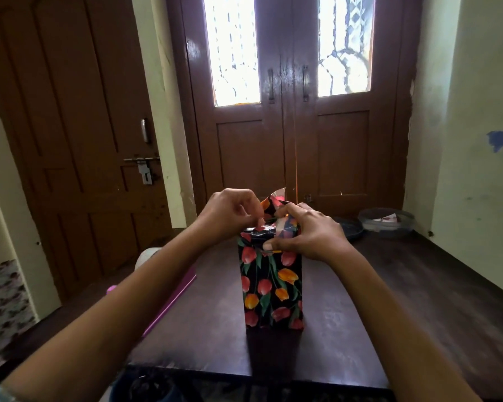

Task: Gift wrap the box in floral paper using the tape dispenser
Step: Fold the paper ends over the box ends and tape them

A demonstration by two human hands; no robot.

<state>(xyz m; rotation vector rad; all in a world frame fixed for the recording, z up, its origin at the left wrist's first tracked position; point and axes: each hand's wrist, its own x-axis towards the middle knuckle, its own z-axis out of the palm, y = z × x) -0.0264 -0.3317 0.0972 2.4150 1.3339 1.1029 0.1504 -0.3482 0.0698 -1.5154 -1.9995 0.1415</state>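
A tall box (272,288) wrapped in black floral paper with red and orange tulips stands upright in the middle of a dark wooden table (360,314). Its top end is partly folded, and one paper flap (276,200) sticks up behind my fingers. My left hand (230,216) pinches the paper at the top left edge. My right hand (308,233) presses on the top right, thumb against the box's front face. A pink tape dispenser (172,297) with a white tape roll (145,256) lies at the table's left edge, partly hidden by my left forearm.
A dark plate (350,227) and a clear lidded container (386,220) rest at the table's far right. Brown double doors (291,126) with glass panes stand behind the table. A wall (476,140) borders the right side.
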